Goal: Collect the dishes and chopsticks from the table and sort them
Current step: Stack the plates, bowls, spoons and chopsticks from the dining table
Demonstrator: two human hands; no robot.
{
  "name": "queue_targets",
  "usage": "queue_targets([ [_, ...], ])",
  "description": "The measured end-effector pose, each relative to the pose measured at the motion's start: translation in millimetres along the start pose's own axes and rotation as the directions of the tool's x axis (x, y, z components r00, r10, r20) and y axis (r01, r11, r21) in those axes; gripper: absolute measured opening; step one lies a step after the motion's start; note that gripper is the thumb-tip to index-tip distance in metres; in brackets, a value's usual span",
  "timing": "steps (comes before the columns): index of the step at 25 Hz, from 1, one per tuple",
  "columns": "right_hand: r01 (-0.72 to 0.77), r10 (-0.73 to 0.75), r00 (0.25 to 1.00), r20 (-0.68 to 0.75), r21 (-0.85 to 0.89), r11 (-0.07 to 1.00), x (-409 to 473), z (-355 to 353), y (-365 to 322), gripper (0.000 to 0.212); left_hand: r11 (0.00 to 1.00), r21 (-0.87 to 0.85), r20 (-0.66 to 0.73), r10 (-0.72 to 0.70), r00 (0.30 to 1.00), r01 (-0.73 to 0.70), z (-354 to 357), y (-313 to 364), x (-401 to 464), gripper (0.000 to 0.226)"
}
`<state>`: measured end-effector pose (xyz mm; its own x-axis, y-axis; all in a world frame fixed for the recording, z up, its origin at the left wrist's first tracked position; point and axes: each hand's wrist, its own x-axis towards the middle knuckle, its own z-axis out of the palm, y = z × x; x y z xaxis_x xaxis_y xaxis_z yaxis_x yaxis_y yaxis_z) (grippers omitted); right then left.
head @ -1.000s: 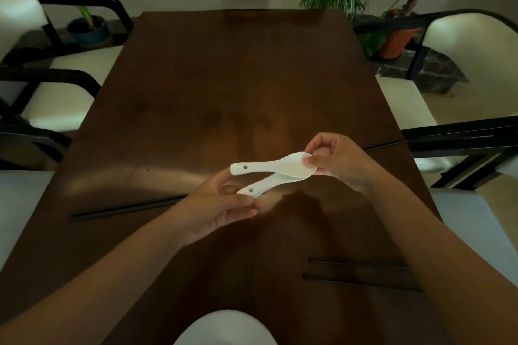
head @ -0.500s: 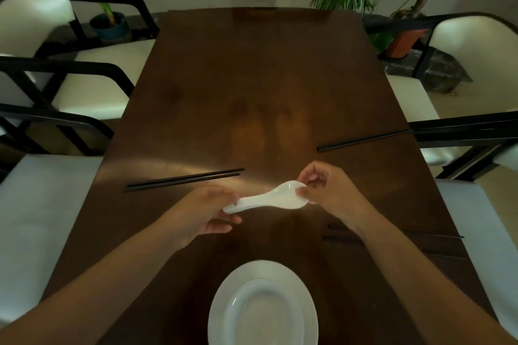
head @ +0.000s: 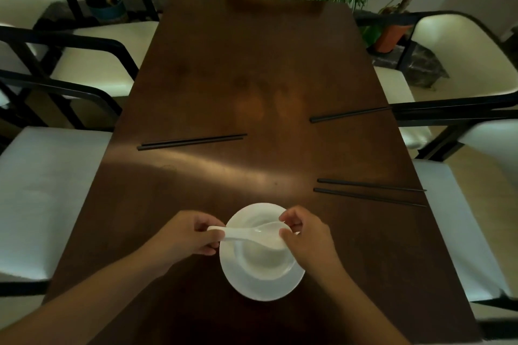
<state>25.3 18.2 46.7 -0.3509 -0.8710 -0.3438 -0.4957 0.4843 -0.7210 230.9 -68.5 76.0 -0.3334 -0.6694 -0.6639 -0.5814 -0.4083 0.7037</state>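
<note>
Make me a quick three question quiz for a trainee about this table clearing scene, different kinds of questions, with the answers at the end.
1. True or false: the white spoons are lying flat on the table, untouched.
2. How many pairs of black chopsticks lie on the table?
A) one B) two C) three
3. Fill in: the bowl sits on a white ____.

Key:
1. False. The left hand holds the handle end and the right hand the scoop end, above the bowl.
2. C: the left pair, the far right pair and the near right pair.
3. plate.
</note>
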Motion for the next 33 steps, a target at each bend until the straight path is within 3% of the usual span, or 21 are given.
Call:
queue_targets([
  [3, 0.033, -0.038, 0.997, -0.064, -0.077, 0.996, -11.4, 13.3, 6.5, 0.015, 0.997, -0.057, -0.001, -0.043, 0.999, 0.043, 6.5, -12.9, -4.1, 0.007],
  [6, 0.132, -0.169, 0.980, -0.107, -0.289, 0.948, -13.2, 21.3, 9.0, 0.013, 0.990, -0.127, -0.015, -0.063, 0.998, 0.061, 9.7, -22.2, -4.2, 0.008],
  [11, 0.208, -0.277, 0.958, -0.078, -0.476, 0.854, -13.3, 26.1, 12.9, 0.012, 0.982, -0.164, 0.023, -0.091, 0.996, 0.094, 6.4, -27.5, 0.7, 0.011],
  [15, 0.232, -0.293, 0.956, -0.020, -0.559, 0.796, -15.8, 25.7, 17.9, 0.020, 0.978, -0.180, 0.085, -0.088, 0.993, 0.102, 5.5, -27.7, 0.1, 0.012],
  [18, 0.252, -0.295, 0.955, 0.001, -0.522, 0.815, -17.6, 22.1, 16.5, 0.024, 0.980, -0.146, 0.144, -0.115, 0.983, 0.136, 3.4, -27.1, 1.6, 0.018],
  [22, 0.255, -0.298, 0.952, -0.073, -0.351, 0.901, -3.6, 5.3, 8.0, 0.019, 0.993, 0.017, 0.051, -0.115, 0.992, 0.114, -17.0, -16.8, 16.6, 0.013],
  [24, 0.227, -0.260, 0.963, -0.079, -0.291, 0.930, 22.1, -3.1, -3.9, 0.017, 0.997, 0.082, -0.068, 0.017, 0.998, -0.011, -37.7, -8.0, 32.2, 0.007],
  [26, 0.219, -0.243, 0.969, -0.054, -0.284, 0.934, 61.1, -5.6, -21.5, 0.017, 0.954, 0.250, -0.188, 0.216, 0.958, -0.166, -61.2, 1.9, 55.9, 0.009],
  [29, 0.311, -0.324, 0.946, 0.024, -0.358, 0.881, 129.6, 4.7, -49.0, 0.032, 0.829, 0.515, -0.327, 0.425, 0.844, -0.218, -91.9, 17.5, 101.9, 0.025],
  [31, 0.387, -0.401, 0.913, 0.076, -0.470, 0.793, 171.9, 20.6, -62.4, 0.041, 0.672, 0.721, -0.317, 0.537, 0.782, -0.169, -105.2, 21.8, 135.1, 0.036],
  [33, 0.430, -0.441, 0.889, 0.122, -0.551, 0.715, 205.7, 40.8, -70.8, 0.046, 0.508, 0.859, -0.245, 0.530, 0.811, -0.072, -111.6, 20.1, 167.5, 0.041],
])
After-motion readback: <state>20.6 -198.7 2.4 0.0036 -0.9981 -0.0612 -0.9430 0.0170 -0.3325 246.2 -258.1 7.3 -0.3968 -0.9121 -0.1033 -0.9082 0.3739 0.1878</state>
